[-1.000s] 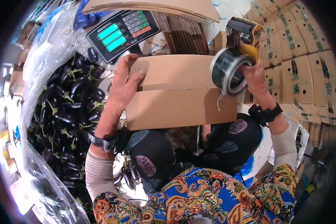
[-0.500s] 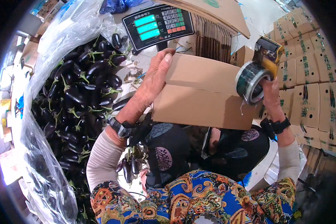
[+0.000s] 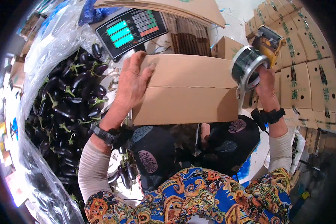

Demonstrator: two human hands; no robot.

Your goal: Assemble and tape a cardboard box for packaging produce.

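Observation:
A closed brown cardboard box (image 3: 186,106) rests at my lap, its top flaps meeting along a seam that runs left to right. My left hand (image 3: 132,80) grips the box's left end, thumb on the top and fingers over the side. At the other end, my right hand (image 3: 267,86) is closed on a yellow tape dispenser (image 3: 272,46), partly hidden behind its tape roll (image 3: 246,69). The roll hangs over the right edge of the box, by the seam. A strip of tape (image 3: 241,98) runs down from it at that end.
Loose eggplants (image 3: 69,108) fill a clear plastic sheet (image 3: 37,82) on the left. Beyond the box stand a scale display (image 3: 130,31) and flattened cardboard (image 3: 188,37). Stacked cartons (image 3: 298,82) rise at the right. A few eggplants (image 3: 125,175) lie beside my left elbow.
The box has levelled out, its right end tipping up. The tape roll now sits at that end with a strip of tape down it. My left hand's fingers have spread. The whole view has shifted.

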